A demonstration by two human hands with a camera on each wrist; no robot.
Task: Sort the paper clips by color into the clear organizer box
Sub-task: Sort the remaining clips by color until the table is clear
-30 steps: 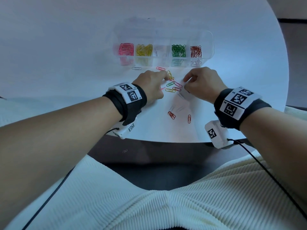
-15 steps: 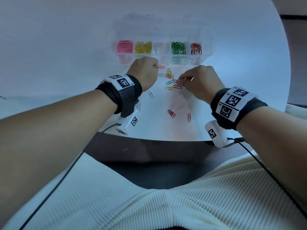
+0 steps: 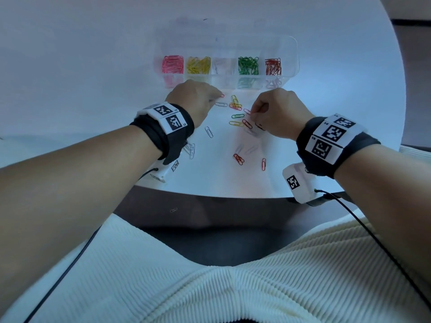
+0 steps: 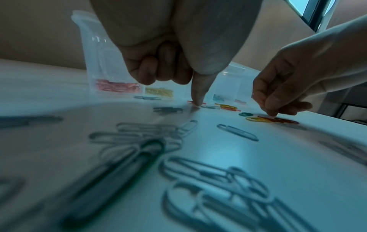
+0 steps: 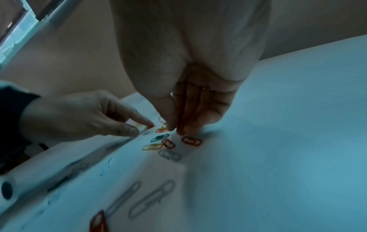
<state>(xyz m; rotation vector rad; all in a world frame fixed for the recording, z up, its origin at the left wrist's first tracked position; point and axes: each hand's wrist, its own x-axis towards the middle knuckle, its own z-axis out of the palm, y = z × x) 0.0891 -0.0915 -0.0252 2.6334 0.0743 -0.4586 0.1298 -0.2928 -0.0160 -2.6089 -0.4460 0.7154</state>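
The clear organizer box (image 3: 290, 54) stands at the back and holds pink, yellow, white, green and red clips in separate compartments. Loose clips (image 3: 235, 104) lie scattered in front of it. My left hand (image 3: 198, 99) points its straight index finger (image 4: 197, 94) down onto a pink clip (image 3: 222, 95); its other fingers are curled. My right hand (image 3: 272, 110) has thumb and fingertips (image 5: 174, 125) bunched on the table, pinching the end of another pink clip (image 3: 246, 111). Red clips (image 5: 191, 141) lie just under that hand.
White clips (image 3: 209, 131) lie below my left hand, and several more (image 4: 139, 136) lie near that wrist. Red clips (image 3: 238, 159) sit closer to the table's front edge (image 3: 233, 194). One clip (image 3: 173, 210) lies on the dark floor below.
My left hand moved up and left toward the box, its index finger now on the pink clip. My right hand shifted slightly left and its fingertips closed on a clip.
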